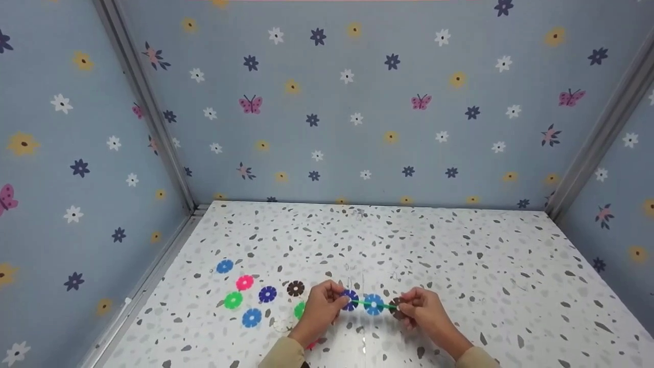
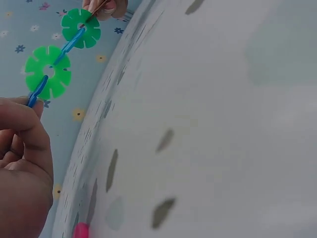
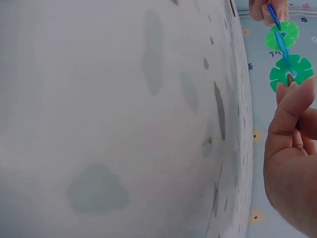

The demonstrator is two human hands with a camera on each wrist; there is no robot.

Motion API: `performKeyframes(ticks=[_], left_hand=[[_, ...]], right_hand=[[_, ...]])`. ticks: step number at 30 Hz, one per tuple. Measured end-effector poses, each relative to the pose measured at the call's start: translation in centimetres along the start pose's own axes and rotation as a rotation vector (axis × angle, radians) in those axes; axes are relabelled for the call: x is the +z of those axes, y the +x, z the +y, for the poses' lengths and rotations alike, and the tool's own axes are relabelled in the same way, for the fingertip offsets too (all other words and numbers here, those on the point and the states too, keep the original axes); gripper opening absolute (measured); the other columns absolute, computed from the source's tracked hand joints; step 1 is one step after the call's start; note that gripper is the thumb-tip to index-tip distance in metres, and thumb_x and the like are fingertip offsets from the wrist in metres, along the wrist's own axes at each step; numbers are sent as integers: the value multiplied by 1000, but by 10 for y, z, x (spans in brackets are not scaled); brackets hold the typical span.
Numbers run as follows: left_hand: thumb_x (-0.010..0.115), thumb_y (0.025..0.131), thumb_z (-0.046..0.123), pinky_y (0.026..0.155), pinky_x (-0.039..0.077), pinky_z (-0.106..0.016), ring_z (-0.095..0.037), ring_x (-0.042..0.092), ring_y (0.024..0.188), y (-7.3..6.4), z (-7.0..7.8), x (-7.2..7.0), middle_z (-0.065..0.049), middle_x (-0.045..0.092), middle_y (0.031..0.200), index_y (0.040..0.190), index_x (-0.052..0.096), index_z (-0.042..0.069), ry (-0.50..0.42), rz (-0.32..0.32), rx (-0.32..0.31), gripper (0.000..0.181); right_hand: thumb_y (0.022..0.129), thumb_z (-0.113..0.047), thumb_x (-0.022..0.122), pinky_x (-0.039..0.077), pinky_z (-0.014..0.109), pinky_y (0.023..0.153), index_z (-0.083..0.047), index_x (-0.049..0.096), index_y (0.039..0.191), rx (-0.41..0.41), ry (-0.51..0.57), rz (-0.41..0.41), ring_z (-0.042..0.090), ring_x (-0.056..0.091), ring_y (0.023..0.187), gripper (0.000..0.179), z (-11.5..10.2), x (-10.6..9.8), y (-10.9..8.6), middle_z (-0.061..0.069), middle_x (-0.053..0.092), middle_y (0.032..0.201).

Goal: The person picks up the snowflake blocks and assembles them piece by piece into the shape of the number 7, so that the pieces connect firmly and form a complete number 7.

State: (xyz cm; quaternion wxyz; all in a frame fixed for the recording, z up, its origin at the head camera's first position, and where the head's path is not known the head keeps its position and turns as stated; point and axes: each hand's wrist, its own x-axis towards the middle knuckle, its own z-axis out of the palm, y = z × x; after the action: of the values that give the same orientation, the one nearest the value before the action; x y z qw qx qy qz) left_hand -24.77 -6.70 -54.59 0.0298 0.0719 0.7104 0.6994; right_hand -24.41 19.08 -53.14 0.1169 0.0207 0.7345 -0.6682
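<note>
Both hands hold up a short chain of slotted plastic discs above the speckled table. At its left end my left hand (image 1: pixel 322 307) pinches a dark blue disc (image 1: pixel 350 301). A light blue disc (image 1: pixel 373 310) forms the middle. On the right, my right hand (image 1: pixel 425 313) pinches a brown disc (image 1: pixel 394 308), partly hidden by the fingers. Two green discs link these; in the head view they appear edge-on as thin strips. Face-on in the left wrist view, one green disc (image 2: pixel 60 82) is near my left hand and the other green disc (image 2: pixel 69 22) near my right.
Loose discs lie left of my hands, among them a light blue one (image 1: pixel 225 266), a pink one (image 1: pixel 244 282) and a dark brown one (image 1: pixel 296 289). A green disc (image 1: pixel 299 309) is partly behind my left hand. A flowered back wall (image 1: pixel 332 102) rises behind the table (image 1: pixel 460 255).
</note>
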Motion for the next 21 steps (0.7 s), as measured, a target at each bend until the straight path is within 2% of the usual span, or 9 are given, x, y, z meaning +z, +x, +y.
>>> performKeyframes(ticks=[5, 8, 13, 15, 21], left_hand=[[67, 88, -2, 46, 40, -19, -10, 47, 58, -1, 1, 6, -6, 58, 82, 94, 58, 1, 1, 23, -14, 11], [67, 87, -2, 48, 41, -20, -10, 48, 60, -2, 1, 8, -6, 58, 82, 95, 59, 1, 8, 29, -26, 12], [69, 89, 3, 46, 40, -19, -10, 47, 58, -3, 4, 4, -7, 60, 83, 100, 61, 1, 14, 25, -49, 13], [69, 91, 7, 44, 39, -20, -10, 47, 57, -4, 6, 1, -6, 60, 83, 102, 63, 3, 24, 14, -59, 14], [69, 93, 15, 46, 40, -20, -12, 50, 61, 0, 9, -4, -5, 63, 86, 108, 69, 7, 91, -2, -22, 17]], right_hand=[[87, 10, 61, 49, 27, 53, 3, 56, 96, 11, -16, 40, 17, 57, 60, 13, -1, -1, 1, 13, 65, 82], [87, 10, 62, 49, 27, 52, 3, 56, 96, 4, -7, 35, 16, 57, 59, 13, 0, -3, -1, 13, 66, 82], [89, 5, 63, 49, 26, 51, 5, 56, 101, -44, -1, -48, 15, 59, 59, 14, -3, -7, -7, 12, 67, 83], [90, 1, 65, 47, 25, 49, 4, 57, 103, -46, -35, -93, 14, 58, 60, 15, -5, -8, -9, 10, 67, 81], [90, -6, 67, 34, 22, 46, 2, 64, 101, -51, -184, -209, 9, 49, 56, 13, -10, -11, -10, 6, 68, 77]])
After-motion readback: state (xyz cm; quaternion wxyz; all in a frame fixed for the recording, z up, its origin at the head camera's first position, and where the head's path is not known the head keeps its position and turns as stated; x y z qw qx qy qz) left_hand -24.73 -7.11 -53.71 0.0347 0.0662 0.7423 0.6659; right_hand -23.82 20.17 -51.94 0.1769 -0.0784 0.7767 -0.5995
